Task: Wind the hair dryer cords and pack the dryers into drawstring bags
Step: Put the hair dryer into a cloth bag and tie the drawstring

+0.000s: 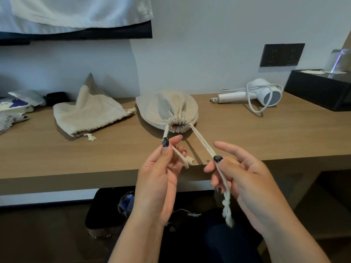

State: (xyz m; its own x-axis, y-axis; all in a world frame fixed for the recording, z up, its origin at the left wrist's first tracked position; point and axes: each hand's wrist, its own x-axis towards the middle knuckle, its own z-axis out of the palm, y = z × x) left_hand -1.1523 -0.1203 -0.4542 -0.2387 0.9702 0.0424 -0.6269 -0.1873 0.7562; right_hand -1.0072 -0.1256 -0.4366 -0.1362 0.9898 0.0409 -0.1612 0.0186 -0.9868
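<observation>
On the bench (57,154), the left hand (161,179) and right hand (245,179) pinch the cinched bag's (167,109) drawstrings (203,143); an uneven pull could drag it off the edge.

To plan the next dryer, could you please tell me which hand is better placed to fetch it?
Probably the right hand: the hair dryer lies on the table's right side, while the left hand is farther away.

The wooden table (247,133) carries two cloth bags — a cinched bag (167,109) at the middle and a slack bag (89,112) to its left. A white dryer (254,93) lies right, beside a black box (319,90); papers (17,105) sit far left.
</observation>
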